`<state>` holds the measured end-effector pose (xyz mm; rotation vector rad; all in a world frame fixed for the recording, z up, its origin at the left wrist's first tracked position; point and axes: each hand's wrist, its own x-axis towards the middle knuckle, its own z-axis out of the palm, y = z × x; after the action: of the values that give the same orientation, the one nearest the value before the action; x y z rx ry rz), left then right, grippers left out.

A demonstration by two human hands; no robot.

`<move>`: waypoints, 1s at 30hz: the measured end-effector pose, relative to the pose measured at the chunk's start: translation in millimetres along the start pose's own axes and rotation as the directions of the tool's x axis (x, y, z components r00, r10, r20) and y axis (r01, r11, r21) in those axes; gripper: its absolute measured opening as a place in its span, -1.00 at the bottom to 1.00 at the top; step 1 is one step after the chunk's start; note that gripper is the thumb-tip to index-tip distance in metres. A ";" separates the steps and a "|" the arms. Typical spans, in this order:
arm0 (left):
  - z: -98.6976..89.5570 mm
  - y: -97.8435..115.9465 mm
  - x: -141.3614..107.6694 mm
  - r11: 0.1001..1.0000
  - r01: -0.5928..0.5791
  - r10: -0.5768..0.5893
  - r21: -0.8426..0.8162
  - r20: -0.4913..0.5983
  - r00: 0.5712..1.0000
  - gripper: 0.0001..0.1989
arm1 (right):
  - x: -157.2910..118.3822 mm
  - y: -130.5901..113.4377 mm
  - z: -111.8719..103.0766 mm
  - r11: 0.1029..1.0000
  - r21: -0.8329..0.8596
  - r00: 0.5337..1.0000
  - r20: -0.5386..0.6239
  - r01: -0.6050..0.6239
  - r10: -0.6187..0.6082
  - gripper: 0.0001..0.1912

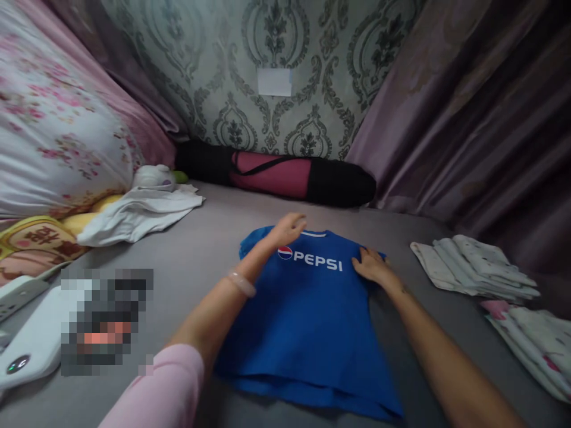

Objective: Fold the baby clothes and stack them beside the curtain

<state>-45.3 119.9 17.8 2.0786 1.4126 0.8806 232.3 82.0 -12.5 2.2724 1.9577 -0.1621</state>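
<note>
Blue Pepsi T-shirt (307,321): lay front up on the grey sheet (196,255), its collar (314,233) away from the person and its hem (285,389) towards them
Left hand (289,227): reached over the shoulder beside the collar, fingers loosely bent, with nothing seen between them; whether the fingertips touched the cloth could not be told
Right hand (372,266): was unclenched, fingers spread over the sleeve on the person's right, grasping no fold that showed
Weight and body: the shirt looked light, soft and limp, so it would probably have sagged between two holds rather than kept its shape
Surface: the knit seemed smooth but hardly slippery, and not fragile; a careless drag would likely have rucked it rather than harmed it
Shoulders: these looked the surest places to pinch, one per hand, close to the seams
Hem: its two layers sat slightly out of line, so a hold there needed both edges gathered together
White lettering (318,261): ran across the chest, nearly flat, and seemed better left unpinched
Folded clothes (486,267): sat stacked to the person's right, apart from the shirt
</note>
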 end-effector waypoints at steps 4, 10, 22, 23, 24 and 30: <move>-78.6 -54.3 -47.4 0.900 0.421 -0.389 0.116 -0.224 0.894 -0.69 | 9.6 -56.0 -18.9 0.968 0.073 0.949 -0.228 0.239 -0.217 -0.59; -103.6 -80.1 -110.1 0.804 0.594 -0.589 0.016 -0.117 0.800 -0.75 | 17.3 -177.1 -16.0 0.754 0.372 0.840 -0.281 0.542 -0.465 -0.56; -69.9 -75.7 -93.7 0.765 0.643 -0.637 0.044 -0.099 0.765 -0.77 | 13.5 -204.4 34.9 0.725 0.387 0.794 -0.490 0.569 -0.361 -0.44; -69.0 -75.2 -92.1 0.757 0.651 -0.644 0.054 -0.105 0.758 -0.79 | 13.5 -204.6 35.3 0.727 0.382 0.792 -0.489 0.571 -0.366 -0.45; -67.9 -74.6 -90.6 0.750 0.659 -0.651 0.061 -0.114 0.751 -0.81 | 13.6 -205.1 35.3 0.729 0.377 0.791 -0.489 0.571 -0.367 -0.46; -59.6 -73.4 -82.2 0.759 0.650 -0.634 0.034 -0.187 0.751 -0.91 | 12.7 -207.2 33.1 0.748 0.338 0.783 -0.498 0.571 -0.373 -0.48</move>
<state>-156.6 70.9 -12.2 1.4043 2.1120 0.6968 29.7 118.6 -54.4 2.0944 3.0169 -0.2707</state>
